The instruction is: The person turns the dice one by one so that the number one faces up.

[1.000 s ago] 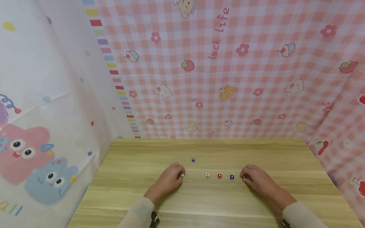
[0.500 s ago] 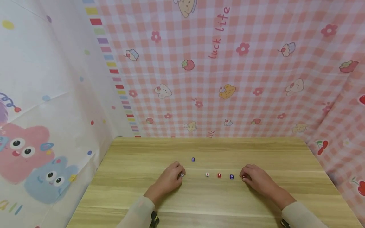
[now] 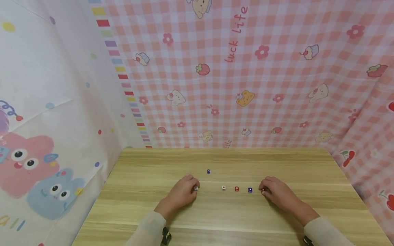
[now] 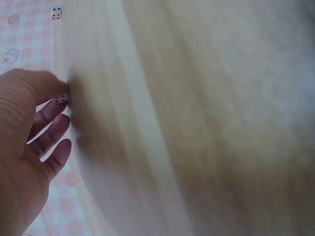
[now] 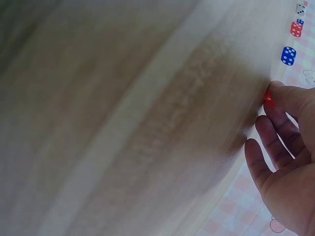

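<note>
Toward the left of the wooden table (image 3: 141,212), my left hand (image 3: 181,192) pinches a white die (image 4: 60,98) between thumb and index finger, low at the tabletop. My right hand (image 3: 278,193) likewise pinches a red die (image 5: 268,98), its other fingers loosely bent. Between the hands lie three dice in a row: a white die (image 3: 223,188), a red die (image 3: 236,188) and a blue die (image 3: 250,190). That blue die is the one nearest my right fingertips. Farther back sits another blue die (image 3: 208,171), beyond my left hand. Fingers partly cover both held dice.
A pink checked cloth (image 3: 221,112) with printed flowers and cakes hangs behind the table's back edge. On the left hangs a white cloth (image 3: 70,112) with cartoon figures, and the checked cloth continues down the right side.
The white die in my left fingers has turned slightly, with a dotted face now upward. Both hands stay in place, and the other dice keep their places on the table.
</note>
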Tool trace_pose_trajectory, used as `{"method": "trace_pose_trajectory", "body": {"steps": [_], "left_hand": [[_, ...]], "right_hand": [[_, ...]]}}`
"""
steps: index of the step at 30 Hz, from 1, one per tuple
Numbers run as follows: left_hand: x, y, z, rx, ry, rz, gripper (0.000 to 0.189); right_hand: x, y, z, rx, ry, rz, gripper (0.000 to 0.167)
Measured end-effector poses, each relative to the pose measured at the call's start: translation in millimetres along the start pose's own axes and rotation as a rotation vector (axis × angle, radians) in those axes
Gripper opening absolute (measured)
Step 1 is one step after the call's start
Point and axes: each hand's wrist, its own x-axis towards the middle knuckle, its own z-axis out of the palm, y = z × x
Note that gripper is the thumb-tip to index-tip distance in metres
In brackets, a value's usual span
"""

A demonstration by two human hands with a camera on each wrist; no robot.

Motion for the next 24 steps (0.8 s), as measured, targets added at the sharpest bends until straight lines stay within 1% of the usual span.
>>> {"method": "trace_pose_trajectory", "body": {"steps": [6, 8, 15, 20, 24], "left_hand": [[5.5, 5.2, -1.7, -0.035, -0.045, -0.037, 0.007], [9.3, 7.7, -1.7, -0.046, -0.057, -0.037, 0.006], [23.6, 20.0, 2.5, -0.059, -0.079, 0.013, 0.005], [34.6, 28.5, 8.3, -0.044, -0.104, 0.031, 0.005], [41.5, 32.3, 12.9, -0.044, -0.105, 0.048, 0.007]], "right_hand": [[0.0, -0.5, -0.2, 0.002, -0.003, 0.002, 0.020], [-0.1, -0.8, -0.7, 0.000, 0.003, 0.001, 0.020], [-0.6, -0.1, -0.6, -0.006, 0.019, -0.011, 0.021], [-1.1, 0.3, -0.2, -0.012, 0.027, -0.010, 0.022], [-0.7, -0.3, -0.5, -0.005, 0.022, -0.010, 0.021]]}}
